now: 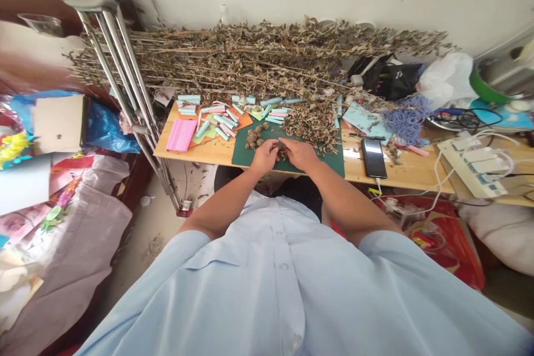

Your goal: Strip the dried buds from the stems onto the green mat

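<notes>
My left hand and my right hand meet over a dark green cutting mat, their fingers closed around a small dark clump of dried plant. The fingers partly hide the clump. Just beyond my left hand lie several similar dried clumps. A heap of crumbled dry leaves sits on the mat beyond my right hand. Further left are teal and pink paper rolls on orange sheets.
A long bundle of dried stems spans the wooden table. A phone, blue yarn and a power strip lie to the right. Metal crutches lean at the table's left end.
</notes>
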`<state>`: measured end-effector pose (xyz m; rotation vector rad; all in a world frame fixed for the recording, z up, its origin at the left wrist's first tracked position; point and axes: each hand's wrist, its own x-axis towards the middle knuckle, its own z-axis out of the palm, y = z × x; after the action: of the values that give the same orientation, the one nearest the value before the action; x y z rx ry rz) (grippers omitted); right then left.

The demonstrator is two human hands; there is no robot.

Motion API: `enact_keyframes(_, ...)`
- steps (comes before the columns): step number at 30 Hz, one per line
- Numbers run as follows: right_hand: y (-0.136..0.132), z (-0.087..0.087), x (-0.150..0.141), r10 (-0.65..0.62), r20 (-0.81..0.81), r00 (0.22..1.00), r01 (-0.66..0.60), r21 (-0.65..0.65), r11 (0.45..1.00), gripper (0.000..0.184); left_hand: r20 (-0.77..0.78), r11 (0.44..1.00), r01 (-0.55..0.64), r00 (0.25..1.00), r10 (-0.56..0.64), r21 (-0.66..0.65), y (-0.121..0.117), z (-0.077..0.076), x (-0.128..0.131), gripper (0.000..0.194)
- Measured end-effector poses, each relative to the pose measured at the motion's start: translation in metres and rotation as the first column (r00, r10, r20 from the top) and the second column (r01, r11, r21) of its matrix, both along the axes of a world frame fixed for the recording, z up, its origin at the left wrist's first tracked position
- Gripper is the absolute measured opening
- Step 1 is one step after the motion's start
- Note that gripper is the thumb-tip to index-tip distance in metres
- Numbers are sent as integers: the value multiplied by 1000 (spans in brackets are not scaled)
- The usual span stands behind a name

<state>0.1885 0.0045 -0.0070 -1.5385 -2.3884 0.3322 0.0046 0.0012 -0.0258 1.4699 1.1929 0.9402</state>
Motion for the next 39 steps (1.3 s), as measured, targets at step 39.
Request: enact_keyframes(39,-51,18,-8,-103,-468,878,-139,-454,880,23,-2,988,-155,988,155,-12,-7,9,-2,35)
